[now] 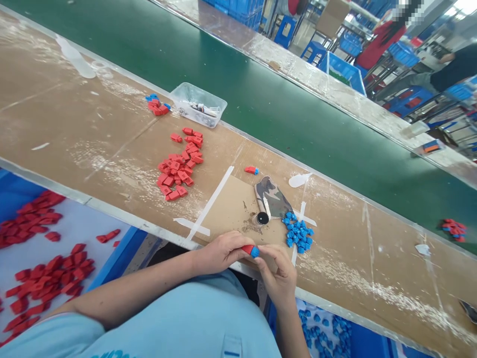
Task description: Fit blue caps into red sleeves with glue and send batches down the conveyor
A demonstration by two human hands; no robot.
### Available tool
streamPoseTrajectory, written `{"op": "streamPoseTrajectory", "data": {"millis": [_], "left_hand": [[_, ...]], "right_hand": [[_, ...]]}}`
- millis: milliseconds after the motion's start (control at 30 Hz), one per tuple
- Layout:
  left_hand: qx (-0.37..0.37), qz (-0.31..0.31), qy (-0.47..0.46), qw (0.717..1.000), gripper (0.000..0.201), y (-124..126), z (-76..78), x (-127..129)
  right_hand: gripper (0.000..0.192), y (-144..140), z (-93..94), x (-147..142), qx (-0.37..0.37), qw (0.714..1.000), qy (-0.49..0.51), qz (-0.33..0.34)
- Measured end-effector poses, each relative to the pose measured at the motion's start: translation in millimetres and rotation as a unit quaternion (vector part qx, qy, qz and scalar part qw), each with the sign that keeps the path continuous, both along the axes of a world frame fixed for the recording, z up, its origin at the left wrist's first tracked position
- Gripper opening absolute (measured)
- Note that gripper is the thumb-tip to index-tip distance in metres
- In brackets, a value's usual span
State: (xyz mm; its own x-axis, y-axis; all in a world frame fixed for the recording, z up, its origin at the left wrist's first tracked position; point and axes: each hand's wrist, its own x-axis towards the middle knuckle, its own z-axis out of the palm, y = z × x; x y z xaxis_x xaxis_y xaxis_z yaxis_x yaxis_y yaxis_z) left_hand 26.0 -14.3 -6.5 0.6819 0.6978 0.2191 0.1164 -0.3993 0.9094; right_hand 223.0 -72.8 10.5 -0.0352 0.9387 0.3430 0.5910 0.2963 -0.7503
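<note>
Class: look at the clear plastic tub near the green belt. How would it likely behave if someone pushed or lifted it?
The clear plastic tub looks thin-walled and holds only a few small parts, so it is probably light and would slide easily on the worn table. Its low, wide shape suggests it would not tip readily. The thin walls may flex if squeezed.

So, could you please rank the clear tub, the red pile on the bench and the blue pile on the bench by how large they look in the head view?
1. Clear tub, though farthest away.
2. Red pile, nearly alike.
3. Blue pile, clearly smallest.

hands [253, 266] together, fingertips pinched, forearms converging
</note>
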Motion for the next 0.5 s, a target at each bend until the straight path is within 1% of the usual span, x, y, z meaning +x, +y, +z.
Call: {"op": "streamPoseTrajectory", "data": {"millis": [33,67,100,167,200,267,333,367,433,500], "left_hand": [[0.002,0.002,0.003,1.000,0.022,4.8,1.7,-2.6],[0.008,0.016,0.012,1.000,0.021,12.0,3.4,-5.4],[0.020,0.042,0.030,0.998,0.021,21.8,5.1,-8.0],[0.048,0.120,0.093,0.987,0.019,47.6,9.1,-11.3],[0.058,0.159,0.130,0.977,0.019,62.4,11.7,-11.3],[0.057,0.213,0.192,0.956,0.019,92.7,18.1,-7.7],[0.032,0.231,0.240,0.943,0.018,120.3,24.7,-0.1],[0.031,0.241,0.251,0.937,0.017,132.2,27.1,4.7],[0.035,0.259,0.266,0.928,0.016,150.6,29.2,14.7],[0.036,0.273,0.280,0.920,0.016,160.1,28.2,22.2]], "right_hand": [[0.015,-0.6,0.5,7.3,0.007,0.999,-0.017,-0.028],[0.014,-1.4,0.5,16.3,0.013,0.997,-0.033,-0.071],[0.014,-2.6,0.0,26.8,0.021,0.990,-0.046,-0.130],[0.021,-5.8,-2.6,49.6,0.012,0.966,-0.067,-0.248],[0.027,-7.3,-4.7,60.3,-0.003,0.952,-0.079,-0.294],[0.042,-9.0,-10.2,77.3,-0.071,0.937,-0.112,-0.323],[0.051,-8.0,-16.7,87.0,-0.139,0.923,-0.132,-0.334],[0.054,-6.8,-20.2,89.8,-0.161,0.915,-0.134,-0.344],[0.057,-3.9,-27.5,94.3,-0.186,0.904,-0.133,-0.362],[0.058,-1.5,-36.4,100.8,-0.210,0.907,-0.098,-0.351]]}}
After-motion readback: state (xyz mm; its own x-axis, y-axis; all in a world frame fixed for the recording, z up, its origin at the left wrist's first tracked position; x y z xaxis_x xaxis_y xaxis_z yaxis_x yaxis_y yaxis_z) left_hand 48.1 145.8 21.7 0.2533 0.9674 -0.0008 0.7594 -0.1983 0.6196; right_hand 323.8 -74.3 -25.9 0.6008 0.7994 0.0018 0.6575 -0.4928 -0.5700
